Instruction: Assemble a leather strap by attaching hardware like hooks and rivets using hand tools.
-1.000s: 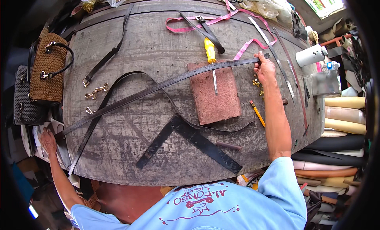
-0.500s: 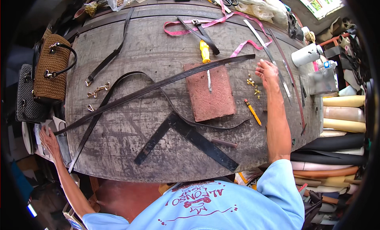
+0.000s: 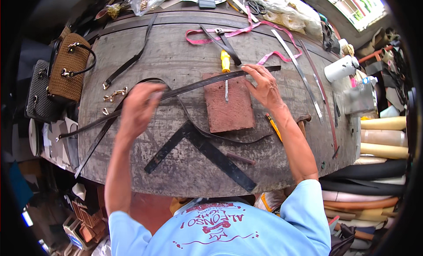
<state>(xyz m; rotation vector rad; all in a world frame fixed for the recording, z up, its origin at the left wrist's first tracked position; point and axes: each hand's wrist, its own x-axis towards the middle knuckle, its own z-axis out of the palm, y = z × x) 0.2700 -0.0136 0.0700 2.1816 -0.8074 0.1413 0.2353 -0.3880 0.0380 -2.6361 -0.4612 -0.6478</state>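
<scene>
A long dark leather strap (image 3: 189,86) runs slantwise across the worktable and over the reddish stone block (image 3: 229,108). Near its right end, my right hand (image 3: 264,86) lies with fingers stretched over the strap and thumb spread apart below. My left hand (image 3: 141,107) hovers at the strap's left half, smeared by motion, so its fingers are unclear. A yellow-handled tool (image 3: 225,62) with a metal shaft rests on the block. Beneath the long strap passes a thinner black strap (image 3: 187,108). An orange pencil (image 3: 273,126) lies beside my right forearm, and a hammer (image 3: 303,120) is partly hidden by it.
A black L-shaped square (image 3: 220,156) lies near the front edge. Metal clasps (image 3: 115,95) and a buckled strap (image 3: 128,64) are at left, beside a brown woven handbag (image 3: 68,73). Pink measuring tape (image 3: 200,37), a metal ruler (image 3: 299,75) and a white bottle (image 3: 341,68) stand farther off.
My left hand has come from the strap's far left end toward the middle. My right hand has moved left onto the strap. The view has shifted slightly.
</scene>
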